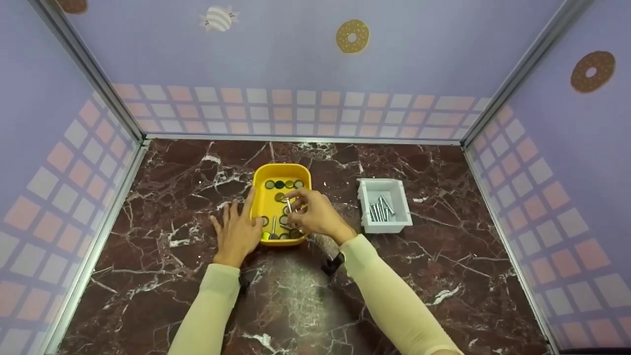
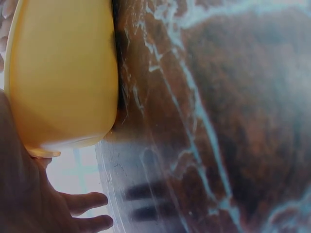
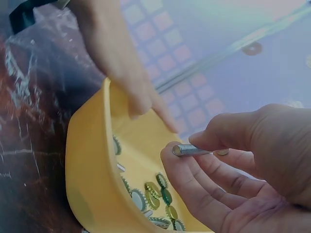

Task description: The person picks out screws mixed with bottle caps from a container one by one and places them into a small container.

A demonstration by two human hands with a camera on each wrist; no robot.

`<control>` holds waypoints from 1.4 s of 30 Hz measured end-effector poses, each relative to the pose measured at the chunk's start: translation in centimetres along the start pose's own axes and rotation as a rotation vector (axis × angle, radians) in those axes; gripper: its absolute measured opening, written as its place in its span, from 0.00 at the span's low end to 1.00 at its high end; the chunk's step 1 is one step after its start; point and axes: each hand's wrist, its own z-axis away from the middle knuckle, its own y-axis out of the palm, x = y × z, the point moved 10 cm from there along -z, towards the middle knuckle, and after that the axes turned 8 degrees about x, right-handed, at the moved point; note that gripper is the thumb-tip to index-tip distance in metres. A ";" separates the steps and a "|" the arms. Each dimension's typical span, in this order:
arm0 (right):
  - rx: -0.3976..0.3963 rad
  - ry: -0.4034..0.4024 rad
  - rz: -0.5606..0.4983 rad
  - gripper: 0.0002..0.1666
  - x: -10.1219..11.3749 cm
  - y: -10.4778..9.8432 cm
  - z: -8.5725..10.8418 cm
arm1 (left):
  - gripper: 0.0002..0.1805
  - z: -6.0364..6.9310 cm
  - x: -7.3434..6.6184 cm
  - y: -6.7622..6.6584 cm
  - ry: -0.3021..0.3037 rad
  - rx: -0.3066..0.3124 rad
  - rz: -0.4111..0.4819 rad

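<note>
Here, right hand [image 1: 318,212] pinches a metal bolt [image 3: 188,150] over a yellow bin [image 1: 282,170] holding bottle caps [image 1: 280,185], left hand [image 1: 238,234] rests spread-fingered against it, white bin [image 1: 387,228] of silver screws [image 1: 378,212] apart at right.

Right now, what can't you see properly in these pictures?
Head view: how many caps the yellow tray holds; the right hand hides part.
Head view: how many bolts the white bin holds; small and overlapping.
Left wrist view: one end of the yellow tray, cut off by the top edge.
Right wrist view: part of the held bolt, behind the fingers.
</note>
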 end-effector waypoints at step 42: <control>-0.443 0.080 -0.128 0.36 -8.3 -14.0 11.8 | 0.47 0.0 -0.2 0.1 0.014 0.006 -0.005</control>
